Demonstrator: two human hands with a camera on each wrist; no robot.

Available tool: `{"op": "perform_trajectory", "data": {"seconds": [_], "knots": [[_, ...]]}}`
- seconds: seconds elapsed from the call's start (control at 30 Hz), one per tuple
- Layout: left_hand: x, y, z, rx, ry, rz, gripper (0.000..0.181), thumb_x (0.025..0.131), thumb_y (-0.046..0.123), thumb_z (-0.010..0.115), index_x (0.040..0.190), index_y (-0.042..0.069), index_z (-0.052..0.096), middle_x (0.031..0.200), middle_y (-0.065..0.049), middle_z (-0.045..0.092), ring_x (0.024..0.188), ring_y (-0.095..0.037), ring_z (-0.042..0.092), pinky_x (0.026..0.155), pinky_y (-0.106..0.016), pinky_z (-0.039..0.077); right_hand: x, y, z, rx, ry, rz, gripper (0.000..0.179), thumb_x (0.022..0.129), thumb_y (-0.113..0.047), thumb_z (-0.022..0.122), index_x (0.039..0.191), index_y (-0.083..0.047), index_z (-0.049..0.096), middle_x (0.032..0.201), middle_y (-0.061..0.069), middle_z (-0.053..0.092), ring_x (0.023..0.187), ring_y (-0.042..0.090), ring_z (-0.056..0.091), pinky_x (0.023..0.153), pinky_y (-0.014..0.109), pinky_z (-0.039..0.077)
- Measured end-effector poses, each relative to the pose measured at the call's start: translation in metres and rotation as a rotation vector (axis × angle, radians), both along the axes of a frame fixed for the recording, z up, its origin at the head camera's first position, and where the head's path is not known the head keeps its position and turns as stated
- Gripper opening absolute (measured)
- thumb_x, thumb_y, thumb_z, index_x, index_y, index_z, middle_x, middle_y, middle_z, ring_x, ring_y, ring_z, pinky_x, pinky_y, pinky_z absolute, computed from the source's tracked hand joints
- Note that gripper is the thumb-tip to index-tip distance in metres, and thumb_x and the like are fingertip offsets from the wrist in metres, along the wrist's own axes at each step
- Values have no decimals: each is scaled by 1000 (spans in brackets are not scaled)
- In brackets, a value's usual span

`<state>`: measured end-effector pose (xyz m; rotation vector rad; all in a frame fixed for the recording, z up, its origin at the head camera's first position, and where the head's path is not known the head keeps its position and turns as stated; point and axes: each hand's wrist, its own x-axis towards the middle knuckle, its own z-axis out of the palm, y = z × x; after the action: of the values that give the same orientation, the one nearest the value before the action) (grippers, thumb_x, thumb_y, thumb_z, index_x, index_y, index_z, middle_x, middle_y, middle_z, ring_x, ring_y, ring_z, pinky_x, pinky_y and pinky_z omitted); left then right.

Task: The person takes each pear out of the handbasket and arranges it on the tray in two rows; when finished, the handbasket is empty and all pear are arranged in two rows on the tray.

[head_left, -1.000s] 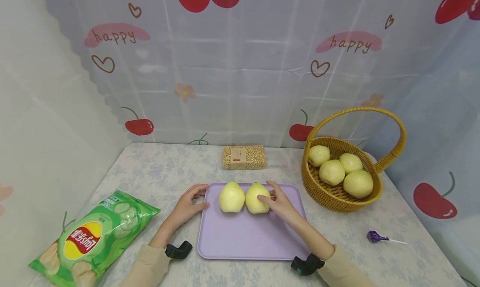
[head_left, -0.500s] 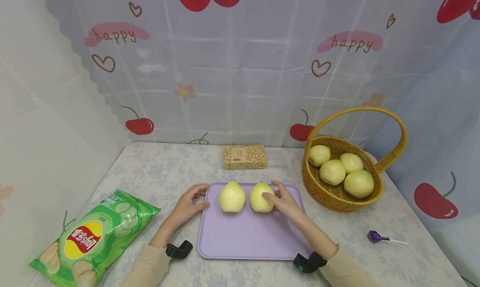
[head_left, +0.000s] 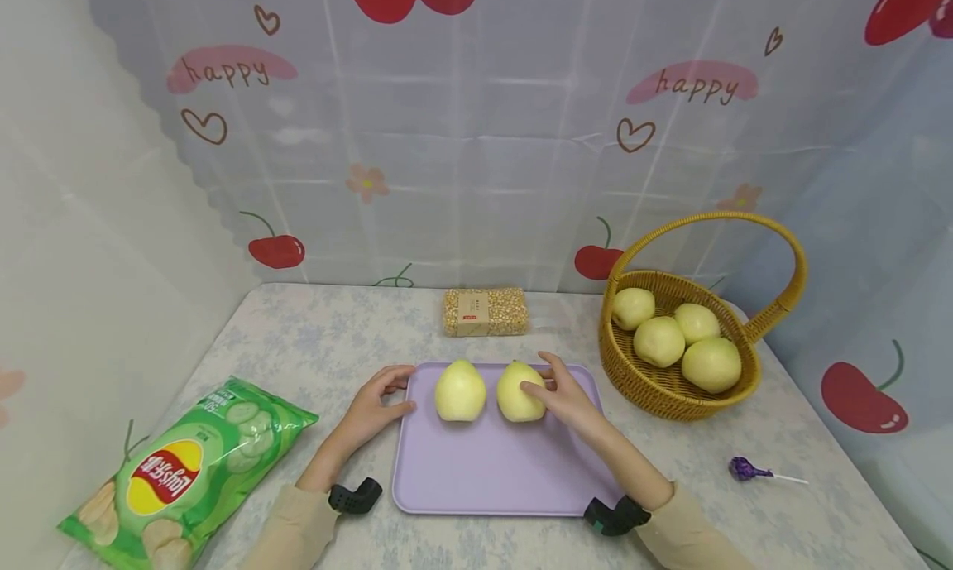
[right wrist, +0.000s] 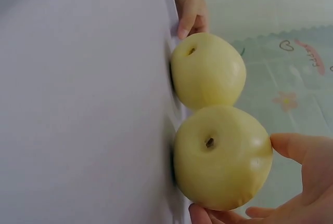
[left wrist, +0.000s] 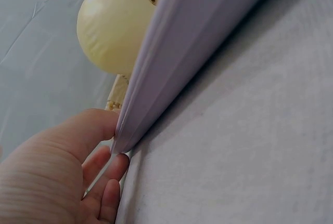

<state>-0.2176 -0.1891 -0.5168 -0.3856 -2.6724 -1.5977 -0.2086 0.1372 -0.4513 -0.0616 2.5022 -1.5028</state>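
Note:
Two pale yellow-green pears stand near the far edge of a lilac tray [head_left: 491,479]. My right hand [head_left: 566,400] holds the right pear [head_left: 517,392], thumb on its near side and fingers round its right. In the right wrist view, the thumb touches one side of this pear [right wrist: 221,161] and fingertips lie against the other. The left pear [head_left: 460,392] stands beside it with a narrow gap between, untouched. My left hand [head_left: 375,404] grips the tray's far left corner. The left wrist view has its thumb [left wrist: 96,125] on the rim and the fingers at the corner.
At the right, a wicker basket [head_left: 625,388] with a tall handle holds several pears. A purple lollipop [head_left: 744,470] lies in front of it. Behind the tray is a pack of corn kernels [head_left: 506,312]. A green bag of chips [head_left: 201,471] lies on the left.
My right hand has shifted the right pear a little rightward, opening a gap from the left pear. In the last half second it has hardly moved. The left hand has stayed at the tray corner.

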Motion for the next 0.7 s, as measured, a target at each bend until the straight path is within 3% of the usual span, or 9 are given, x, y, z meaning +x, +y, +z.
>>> {"op": "perform_trajectory", "data": {"seconds": [0.13,0.7], "knots": [[0,1,0,0,3,2,52,82,14,73,132,14,56,133,-3,56,112,-20,56,99,-35,43,0,1,1,9,1,0,73,91,-30,61,148,-3,24,136,28,48,116,35,53,83,36,50],[0,3,1,16,18,-4,54,82,11,73,133,9,54,134,-10,55,114,-27,56,100,-46,41,-3,7,2,-36,-10,7,73,93,-29,60,149,-3,20,139,28,45,120,37,51,90,40,51]]}}
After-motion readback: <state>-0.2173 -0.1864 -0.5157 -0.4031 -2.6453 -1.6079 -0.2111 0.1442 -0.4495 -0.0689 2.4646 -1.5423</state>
